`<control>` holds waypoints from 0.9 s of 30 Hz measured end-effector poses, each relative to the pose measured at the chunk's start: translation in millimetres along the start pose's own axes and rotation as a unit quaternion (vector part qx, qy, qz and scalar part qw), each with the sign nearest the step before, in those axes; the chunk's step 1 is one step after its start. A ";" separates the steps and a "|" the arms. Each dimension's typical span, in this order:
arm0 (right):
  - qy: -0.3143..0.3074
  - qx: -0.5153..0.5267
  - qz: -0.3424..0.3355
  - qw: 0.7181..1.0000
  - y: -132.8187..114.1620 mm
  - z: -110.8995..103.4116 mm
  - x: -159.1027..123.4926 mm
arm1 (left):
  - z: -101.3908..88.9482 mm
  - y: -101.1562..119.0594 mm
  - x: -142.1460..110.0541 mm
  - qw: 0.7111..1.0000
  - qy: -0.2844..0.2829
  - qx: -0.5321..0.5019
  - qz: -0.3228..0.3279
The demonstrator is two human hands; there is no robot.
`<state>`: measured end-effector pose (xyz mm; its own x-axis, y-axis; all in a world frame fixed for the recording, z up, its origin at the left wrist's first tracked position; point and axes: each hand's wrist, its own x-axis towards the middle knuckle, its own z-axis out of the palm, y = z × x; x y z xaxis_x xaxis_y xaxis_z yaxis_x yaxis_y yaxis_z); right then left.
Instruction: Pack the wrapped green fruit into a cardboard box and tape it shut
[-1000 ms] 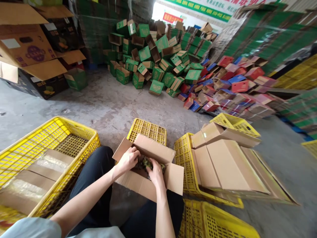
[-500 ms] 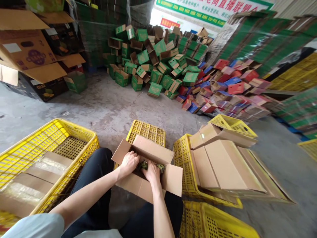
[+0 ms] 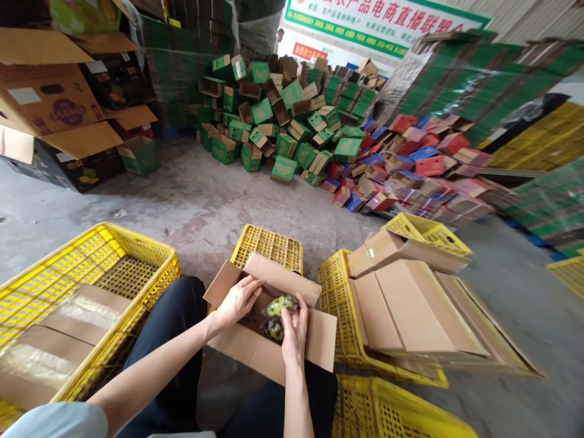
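An open cardboard box with its flaps spread stands in front of me, between my knees. My right hand reaches into its right side, the thumb and fingers curled round a green-yellow fruit in clear plastic. Just below that, inside the box, shows a second wrapped, darker green fruit. Over the box's left side is my left hand, its fingers stretched toward the far inner wall and holding nothing visible. The fingertips partly hide the box's left interior.
A yellow crate with taped cartons stands left. Flattened cardboard boxes fill a yellow crate at right. An upturned yellow crate lies behind the box. Green cartons and red cartons are heaped farther back.
My right hand has risen and shifted slightly right, bringing a wrapped fruit up into clearer view. My left hand's fingers have straightened and come out of the box's depth.
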<state>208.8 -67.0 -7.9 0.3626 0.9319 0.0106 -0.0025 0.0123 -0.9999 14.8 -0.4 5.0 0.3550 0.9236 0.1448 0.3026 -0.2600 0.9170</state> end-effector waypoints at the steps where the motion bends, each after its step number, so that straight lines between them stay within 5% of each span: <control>1: -0.001 0.015 0.004 1.000 -1.8 -0.3 -1.4 | 1.1 2.4 -1.4 0.999 -0.006 -0.036 -0.010; 4: -0.016 0.014 -0.002 1.000 -6.6 -0.5 -2.3 | 9.4 5.4 -4.5 0.986 -0.053 -0.146 -0.065; 9: -0.057 -0.020 -0.035 0.998 -5.5 -0.2 -1.5 | 18.3 -5.0 -2.5 0.923 -0.150 -0.320 -0.148; 17: -0.105 -0.053 -0.068 0.991 -4.4 3.7 -4.3 | 9.6 -13.5 -0.6 0.877 -0.058 -0.451 -0.152; 23: -0.049 -0.026 -0.037 0.998 -3.2 3.7 -3.8 | 11.1 -5.0 -5.0 0.879 -0.017 -0.465 -0.106; 27: -0.056 -0.007 -0.039 0.998 2.5 2.8 -4.2 | 9.9 -2.3 -6.1 0.890 -0.042 -0.439 -0.118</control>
<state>204.7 -69.8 -10.4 0.2542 0.9631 0.0879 0.0342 0.0818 -0.9961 20.7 -8.3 -1.6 0.4496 0.8892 -0.0851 -0.4160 0.2928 0.8609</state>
